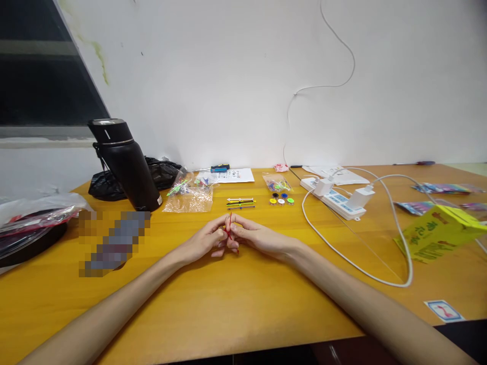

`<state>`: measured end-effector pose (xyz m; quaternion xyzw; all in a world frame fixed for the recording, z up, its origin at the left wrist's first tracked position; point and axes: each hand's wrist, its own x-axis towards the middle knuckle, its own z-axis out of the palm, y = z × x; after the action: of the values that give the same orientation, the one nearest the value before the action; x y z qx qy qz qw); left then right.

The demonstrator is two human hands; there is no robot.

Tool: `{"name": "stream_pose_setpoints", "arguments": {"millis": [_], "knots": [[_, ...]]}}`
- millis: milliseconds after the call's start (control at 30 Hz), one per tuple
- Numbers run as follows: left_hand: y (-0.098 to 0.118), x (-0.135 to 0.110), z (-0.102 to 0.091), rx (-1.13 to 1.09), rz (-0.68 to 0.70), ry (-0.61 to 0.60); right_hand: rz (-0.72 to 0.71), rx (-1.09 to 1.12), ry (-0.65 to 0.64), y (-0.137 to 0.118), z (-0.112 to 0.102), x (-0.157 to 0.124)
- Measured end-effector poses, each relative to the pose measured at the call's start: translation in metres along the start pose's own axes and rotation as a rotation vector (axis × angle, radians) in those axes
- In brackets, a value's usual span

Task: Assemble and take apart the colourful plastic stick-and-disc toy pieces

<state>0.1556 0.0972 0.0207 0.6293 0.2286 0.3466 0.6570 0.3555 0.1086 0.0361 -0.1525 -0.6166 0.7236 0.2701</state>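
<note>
Thin red stick (230,226) stands about upright just above the table (236,304), to the right of the black bottle (127,165) and nearer the camera. Left hand (205,239) and right hand (261,238) meet around it, each grip closed on the red stick, fingertips touching. Right of the bottle lie a clear bag (189,196), then coloured rods (241,203), round discs (281,198) and, farthest from it, a white power strip (335,202).
</note>
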Motion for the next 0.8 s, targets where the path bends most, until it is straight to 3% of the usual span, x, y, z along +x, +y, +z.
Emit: {"name": "stream_pose_setpoints", "arguments": {"millis": [200,467,600,800], "knots": [[0.003,0.0,0.002,-0.035,-0.039,0.029,0.001,-0.024,0.071,-0.002,-0.006,0.001],[0.003,0.007,0.0,-0.131,-0.082,0.135,-0.142,-0.406,0.332,0.002,-0.022,0.007],[-0.002,0.009,0.0,-0.07,-0.032,0.216,-0.202,-0.511,0.331,0.002,-0.02,0.006],[-0.002,0.009,0.002,-0.01,0.021,0.235,-0.158,-0.516,0.299,-0.002,-0.017,0.006]]}}
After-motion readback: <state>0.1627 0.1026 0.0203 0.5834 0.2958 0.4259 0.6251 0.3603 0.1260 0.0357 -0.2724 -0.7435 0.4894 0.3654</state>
